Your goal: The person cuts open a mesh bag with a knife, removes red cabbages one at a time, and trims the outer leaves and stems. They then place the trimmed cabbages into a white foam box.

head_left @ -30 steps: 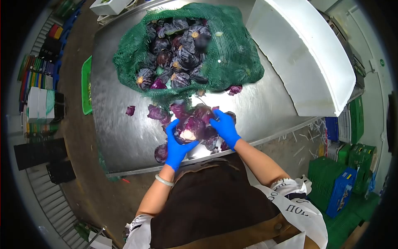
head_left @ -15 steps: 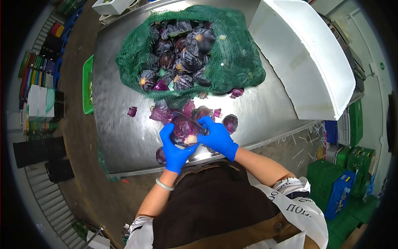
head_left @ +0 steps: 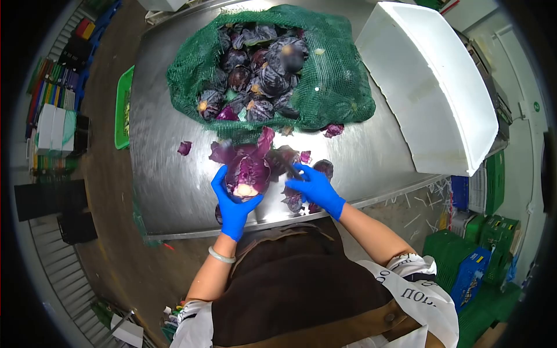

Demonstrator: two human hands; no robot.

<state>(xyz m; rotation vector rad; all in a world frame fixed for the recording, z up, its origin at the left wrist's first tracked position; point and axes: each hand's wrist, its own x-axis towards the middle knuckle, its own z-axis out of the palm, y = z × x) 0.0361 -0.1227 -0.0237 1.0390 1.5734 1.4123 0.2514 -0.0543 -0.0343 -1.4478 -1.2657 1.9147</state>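
Both hands are gloved in blue and at work on the person's side of the green net bag (head_left: 339, 87), which serves as reference for all positions. Left hand (head_left: 234, 210): curled partway, fingers and thumb spread around a single red cabbage (head_left: 248, 173), which is just short of the net bag's near edge, its pale stem end (head_left: 245, 190) turned toward the person. Right hand (head_left: 318, 191): curled on a dark tool (head_left: 292, 168), apparently a knife; blur prevents confirming how tightly the fingers close. The tool is beside the cabbage, seemingly apart from it.

Further cabbages (head_left: 270, 75) fill the net bag's mouth. Loose leaves (head_left: 184, 148) lie on the steel tabletop (head_left: 377, 153), nearer the person than the net bag. A white container (head_left: 467, 116) stands to the right of the net bag.

Assessment: the step in hand is judged to be trimming, with the stem end pale and apparently cut, and the outer leaves being loosened. The next move appears to call for a steady left-hand hold, the blade brought back to the base of any loose leaf, and the left fingers kept clear of its edge.
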